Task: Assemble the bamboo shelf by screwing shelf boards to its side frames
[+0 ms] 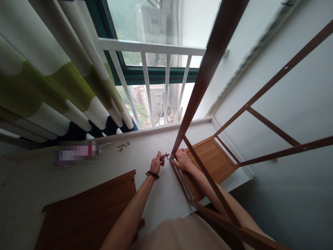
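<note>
A small dark L-shaped hex key (pixel 167 157) sits at the foot of a brown wooden shelf frame (pixel 191 93). My left hand (pixel 157 162), with a dark bead bracelet at the wrist, has its index finger stretched onto the key and its other fingers curled. Closed around the frame's lower corner is my right hand (pixel 182 159), its fingertips partly hidden by the wood. A wooden shelf panel (pixel 213 158) lies low between the frame's posts, beyond the right forearm.
Several small fasteners (pixel 122 146) lie on the white ledge (pixel 156 139) near a blurred packet (pixel 77 153). Another wooden panel (pixel 91 208) rests at lower left. A patterned curtain (pixel 65 80), white railing (pixel 156 48) and window stand beyond; a wall (pixel 307 114) bounds the right.
</note>
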Demonstrator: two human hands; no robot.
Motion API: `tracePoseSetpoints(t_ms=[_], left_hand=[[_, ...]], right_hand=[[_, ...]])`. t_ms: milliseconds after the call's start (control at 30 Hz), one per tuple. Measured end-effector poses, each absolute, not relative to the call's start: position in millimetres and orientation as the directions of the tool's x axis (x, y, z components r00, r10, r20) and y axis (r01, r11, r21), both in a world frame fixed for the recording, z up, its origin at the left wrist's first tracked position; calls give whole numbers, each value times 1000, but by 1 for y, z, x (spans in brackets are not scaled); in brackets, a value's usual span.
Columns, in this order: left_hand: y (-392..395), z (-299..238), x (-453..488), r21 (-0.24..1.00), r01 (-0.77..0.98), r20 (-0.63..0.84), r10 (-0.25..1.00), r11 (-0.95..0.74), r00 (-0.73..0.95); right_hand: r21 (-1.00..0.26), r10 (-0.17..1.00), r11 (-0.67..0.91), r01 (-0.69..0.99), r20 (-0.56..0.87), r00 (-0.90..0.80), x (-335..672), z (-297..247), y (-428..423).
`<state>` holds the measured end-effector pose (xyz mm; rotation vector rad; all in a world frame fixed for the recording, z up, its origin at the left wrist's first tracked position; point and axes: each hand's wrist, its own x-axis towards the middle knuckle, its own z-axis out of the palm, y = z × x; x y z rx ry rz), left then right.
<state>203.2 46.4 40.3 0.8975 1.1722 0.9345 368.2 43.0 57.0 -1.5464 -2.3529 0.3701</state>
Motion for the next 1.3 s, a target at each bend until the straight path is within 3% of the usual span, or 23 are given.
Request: tracePoseSetpoints(t_ms=[400,667,1000,1300], left_hand=[[34,21,203,883,-87,-446,882,462,155],[44,37,207,915,-212,-309,935,343,176],[32,20,205,886,-59,-447,882,459,153],[46,36,205,914,-202,-316,929,352,193]], right_hand=[[-369,923,383,847,120,-365,369,56,43],[-382,920,390,838,115,-376,369,55,43],[-377,925,376,847,96,-368,368,60,42],[-382,923,380,842,98,-372,368,58,43]])
